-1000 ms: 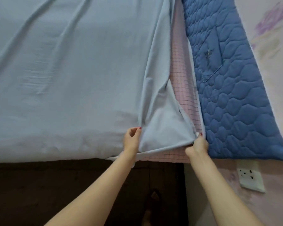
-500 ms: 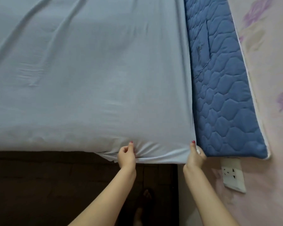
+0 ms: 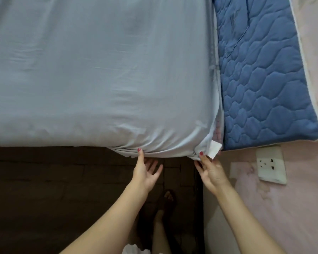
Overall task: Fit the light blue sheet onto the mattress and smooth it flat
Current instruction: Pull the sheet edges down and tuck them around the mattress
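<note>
Change: a second ago the sheet [image 3: 99, 74] was folded back at the near right corner, baring the pink checked mattress [image 3: 217, 129]; now the corner pocket is over that corner and only a thin pink strip shows along the right side.
Meaning for the task: this corner looks fitted; what seems left here is tucking the gathered hem under and smoothing the top.
Left hand [image 3: 145, 172]: has let go of the hem; fingers spread and loose below the bed edge, only the thumb tip touching the bunched fabric.
Right hand [image 3: 212, 173]: likewise opened, thumb tip resting on the gathered corner just beside a white label [image 3: 213, 151]; gripping nothing.
Sheet position: spread over the mattress top, wrapped down the near edge, puckered between the two thumbs.
Sheet axis: in this view the bed's right side runs away from the person and the near edge runs left to right; which is the long axis I cannot tell, as the far and left ends are out of view.
Wrinkles: shallow creases slant across the top, tighter folds fanning from the corner.
Beside it: a blue quilted pad [image 3: 264, 79] lies against the right side, next to the pink wall [image 3: 301, 208].
</note>
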